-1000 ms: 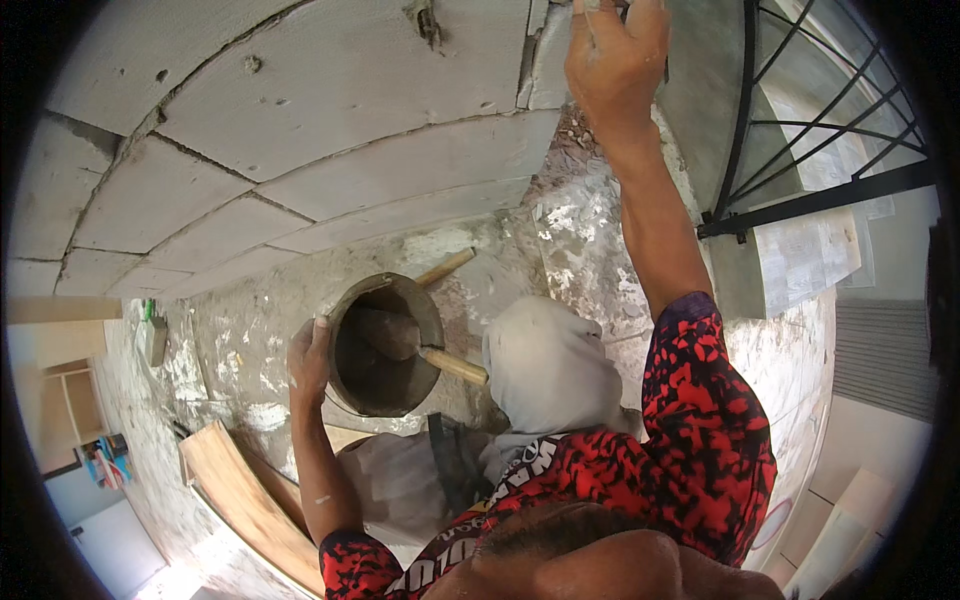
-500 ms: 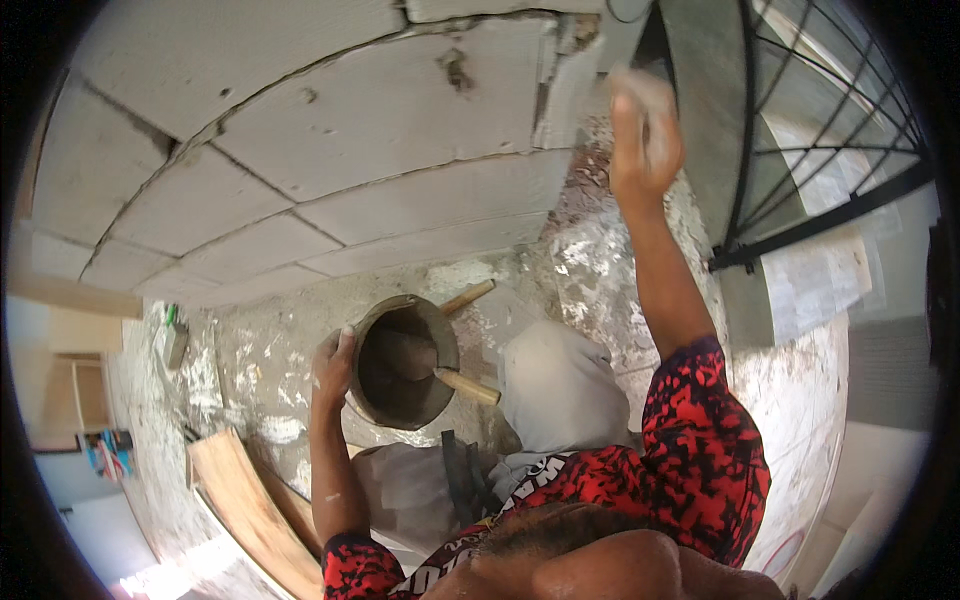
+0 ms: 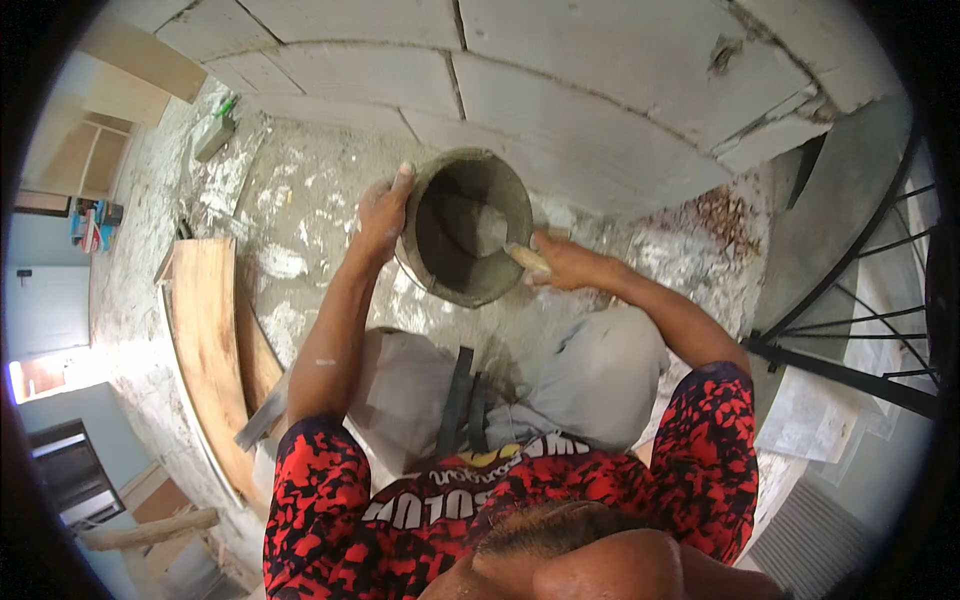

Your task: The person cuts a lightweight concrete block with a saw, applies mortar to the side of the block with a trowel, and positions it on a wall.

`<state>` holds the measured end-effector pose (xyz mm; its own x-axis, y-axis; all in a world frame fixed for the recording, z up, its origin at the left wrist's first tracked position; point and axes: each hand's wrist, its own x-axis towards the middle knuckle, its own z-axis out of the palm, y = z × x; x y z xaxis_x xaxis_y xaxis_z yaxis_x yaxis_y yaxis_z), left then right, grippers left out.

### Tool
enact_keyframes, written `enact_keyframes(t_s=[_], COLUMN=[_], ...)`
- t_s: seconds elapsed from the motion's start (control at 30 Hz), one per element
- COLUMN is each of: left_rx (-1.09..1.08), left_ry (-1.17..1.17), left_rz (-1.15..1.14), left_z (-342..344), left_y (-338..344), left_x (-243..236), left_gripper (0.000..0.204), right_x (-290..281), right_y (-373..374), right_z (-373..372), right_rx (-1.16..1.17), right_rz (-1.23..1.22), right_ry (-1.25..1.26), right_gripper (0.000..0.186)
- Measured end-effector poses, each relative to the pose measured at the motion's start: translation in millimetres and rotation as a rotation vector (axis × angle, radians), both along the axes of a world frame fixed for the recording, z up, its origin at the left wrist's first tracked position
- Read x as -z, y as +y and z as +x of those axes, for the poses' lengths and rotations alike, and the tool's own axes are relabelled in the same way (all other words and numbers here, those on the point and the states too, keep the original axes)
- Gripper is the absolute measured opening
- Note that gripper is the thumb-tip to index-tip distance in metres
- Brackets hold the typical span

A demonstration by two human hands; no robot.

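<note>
A round, mortar-smeared bucket (image 3: 455, 168) is tilted toward me over the floor, in front of my knees. My left hand (image 3: 382, 215) is closed on its left rim, thumb up along the edge. My right hand (image 3: 562, 262) is wrapped round the short wooden handle of a trowel (image 3: 525, 257) at the bucket's right side. The trowel's grey blade reaches inside the bucket, against dark, wet-looking mortar residue on its inner wall. How much mortar lies in the bottom is hard to make out.
A wall of large pale blocks (image 3: 570, 110) rises just beyond the bucket. Wooden boards (image 3: 205, 340) lie at my left. A small grey block-shaped thing (image 3: 213, 138) sits farther off. At my right stands a black metal grille (image 3: 850, 375), with rubble (image 3: 735, 215) near the wall's foot.
My right hand has come down from the wall's right end and taken hold of the trowel handle in the bucket. My left hand stays on the rim. The view has swung right.
</note>
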<state>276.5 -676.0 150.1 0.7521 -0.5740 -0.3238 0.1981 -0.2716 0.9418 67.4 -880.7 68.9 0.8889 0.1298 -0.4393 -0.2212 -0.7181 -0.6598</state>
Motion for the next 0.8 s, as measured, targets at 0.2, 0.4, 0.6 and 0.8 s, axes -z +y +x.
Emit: enact_keyframes(t_s=[0.2,0.4,0.6,0.8], left_rx=[-0.116,-0.249,-0.21,-0.266], left_ry=[-0.03,0.064,0.101,0.052], left_rz=[-0.07,-0.323,-0.218,-0.25], left_z=[0.9,15.9,29.6,8.4], left_y=[-5.8,6.8,15.8,11.6], left_x=[-10.6,-0.5,10.5,-20.9], left_gripper=[0.052,0.049,0.044,0.045], right_x=[-63.7,-127.5,-152.4,-170.9], right_y=[-14.5,-22.1,-1.0,13.7], right_z=[-2.8,-34.5,30.3,89.6], right_rx=[0.028,0.42,0.683,0.783], right_rz=[-0.214,-0.2,-0.102,0.05], right_ry=[-0.155,-0.507,-0.891,-0.693], right_gripper=[0.052,0.043,0.038,0.035])
